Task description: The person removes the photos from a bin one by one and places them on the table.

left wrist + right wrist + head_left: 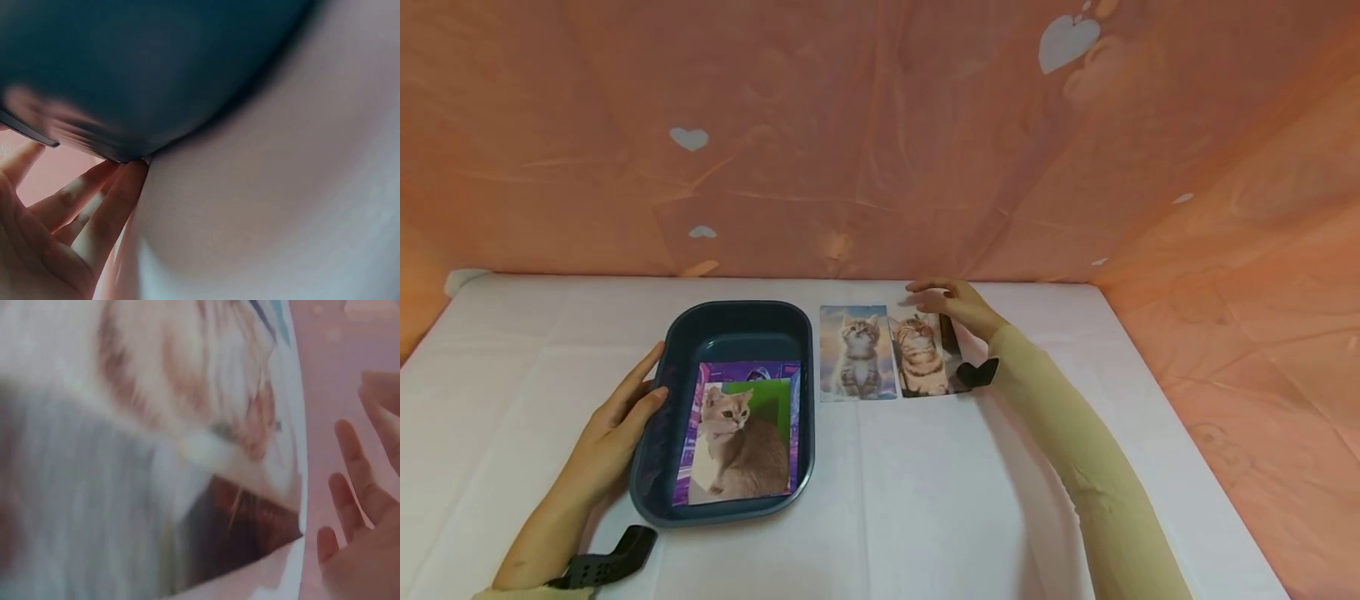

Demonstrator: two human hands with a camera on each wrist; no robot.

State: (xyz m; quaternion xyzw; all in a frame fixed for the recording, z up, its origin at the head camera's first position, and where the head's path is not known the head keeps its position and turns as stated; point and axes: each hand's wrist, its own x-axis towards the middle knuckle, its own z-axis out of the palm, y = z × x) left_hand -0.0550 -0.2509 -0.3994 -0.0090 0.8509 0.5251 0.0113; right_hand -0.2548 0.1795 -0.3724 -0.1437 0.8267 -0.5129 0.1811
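A dark blue-green plastic tray [737,312] stands on the table, left of the middle. My left hand [612,429] holds its left side, thumb over the rim and fingers [115,212] against the outer wall. Inside lies a grey-brown cat picture card [748,454] on top of a purple card [730,368]. To the right of the tray, a kitten card [859,354] and a tabby cat card [921,358] lie side by side. Over the tabby card's upper right part is my right hand [962,304], its fingers [353,456] loosely spread and holding nothing.
A white cloth [910,483] covers the table. Behind it hangs an orange-pink sheet [820,150] with pale hearts, and the same sheeting runs down the right side. Each wrist wears a black strap mount, the left one [613,562] near the tray's lower left corner.
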